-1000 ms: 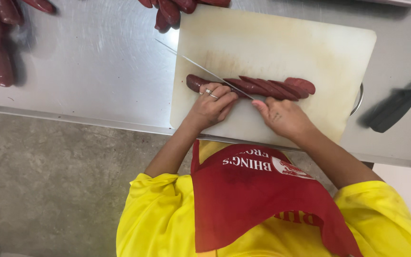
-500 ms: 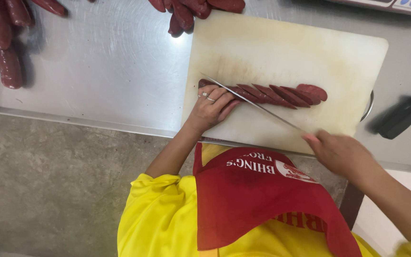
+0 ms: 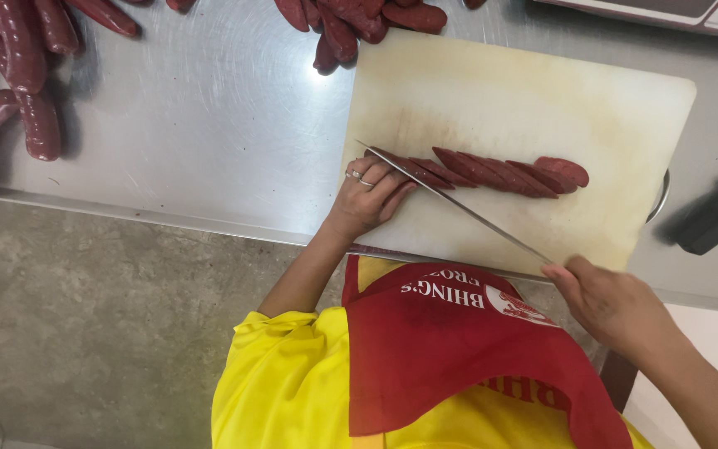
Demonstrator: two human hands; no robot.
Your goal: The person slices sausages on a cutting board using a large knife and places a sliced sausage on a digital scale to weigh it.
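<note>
The person wears a bright yellow shirt [image 3: 280,391] with short sleeves. Over the shirt hangs a red apron [image 3: 450,357] bearing pale lettering and a round emblem. On the left hand [image 3: 367,195], above the shirt, sit what seem two thin rings.

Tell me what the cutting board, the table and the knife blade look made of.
Cutting board: likely plastic, cream, matte, stained and scuffed.
Table: apparently stainless steel, with brushed swirls and bright glare.
Knife blade: thin shiny metal, probably steel, with a pale gleam along it.
</note>
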